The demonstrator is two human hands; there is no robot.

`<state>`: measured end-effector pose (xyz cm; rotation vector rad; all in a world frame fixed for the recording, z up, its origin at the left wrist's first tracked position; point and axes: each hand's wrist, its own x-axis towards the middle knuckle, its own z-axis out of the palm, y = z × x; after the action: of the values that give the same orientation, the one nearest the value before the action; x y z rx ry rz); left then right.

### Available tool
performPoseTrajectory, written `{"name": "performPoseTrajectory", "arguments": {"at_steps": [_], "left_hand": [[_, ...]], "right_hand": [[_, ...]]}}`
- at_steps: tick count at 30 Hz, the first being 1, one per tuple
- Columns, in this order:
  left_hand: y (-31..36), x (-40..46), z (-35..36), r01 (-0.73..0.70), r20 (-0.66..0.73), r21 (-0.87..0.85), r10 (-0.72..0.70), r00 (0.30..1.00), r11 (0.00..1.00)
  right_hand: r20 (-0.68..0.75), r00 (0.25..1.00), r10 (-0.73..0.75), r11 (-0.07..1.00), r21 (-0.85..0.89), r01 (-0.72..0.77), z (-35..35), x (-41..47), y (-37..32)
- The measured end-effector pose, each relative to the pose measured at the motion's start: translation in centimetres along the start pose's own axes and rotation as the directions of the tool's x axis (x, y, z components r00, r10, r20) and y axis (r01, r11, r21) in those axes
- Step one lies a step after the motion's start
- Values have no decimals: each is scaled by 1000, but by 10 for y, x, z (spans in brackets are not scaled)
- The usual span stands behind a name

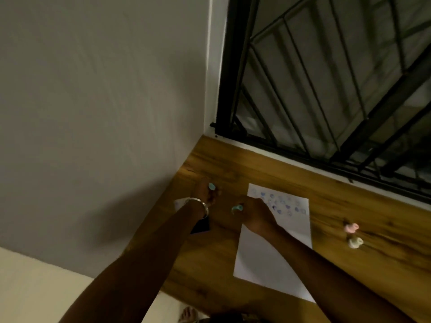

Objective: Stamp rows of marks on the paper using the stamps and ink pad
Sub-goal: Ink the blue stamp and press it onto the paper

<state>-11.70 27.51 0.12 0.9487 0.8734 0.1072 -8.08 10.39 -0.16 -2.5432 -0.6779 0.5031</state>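
Observation:
A white sheet of paper [277, 259] lies on the wooden table [245, 164], with rows of bluish stamped marks near its far end. My left hand [205, 194], with a silver bangle on the wrist, is shut on a small teal piece [211, 186] left of the paper. My right hand [254, 213] is at the paper's left edge, shut on a teal stamp [236, 208]. A dark ink pad [200, 226] shows partly under my left forearm. The picture is blurred.
A pink stamp [351, 227] and a cream stamp [355, 242] stand on the table right of the paper. A grey wall is at the left, and a black barred window [326, 78] runs behind the table. A white scrap [179, 203] lies by the wall.

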Motion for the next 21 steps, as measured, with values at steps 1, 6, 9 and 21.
{"name": "performPoseTrajectory", "arguments": {"at_steps": [1,6,9,21], "left_hand": [[-4,0,8,18,34,7,-18,999,1000],[-27,-11,66,-11,122,306,-28,992,952],[-53,-16,92,-332,321,729,129,938,599],[-133,-48,138,-685,726,603,-75,684,-409]], "right_hand": [[-35,999,3,1000,-20,-4,-8,-4,13],[-167,975,146,985,-69,-160,-40,-21,68],[-220,951,218,967,-86,-241,-53,-25,91],[-239,937,255,927,-214,-307,-83,-30,138]]}}
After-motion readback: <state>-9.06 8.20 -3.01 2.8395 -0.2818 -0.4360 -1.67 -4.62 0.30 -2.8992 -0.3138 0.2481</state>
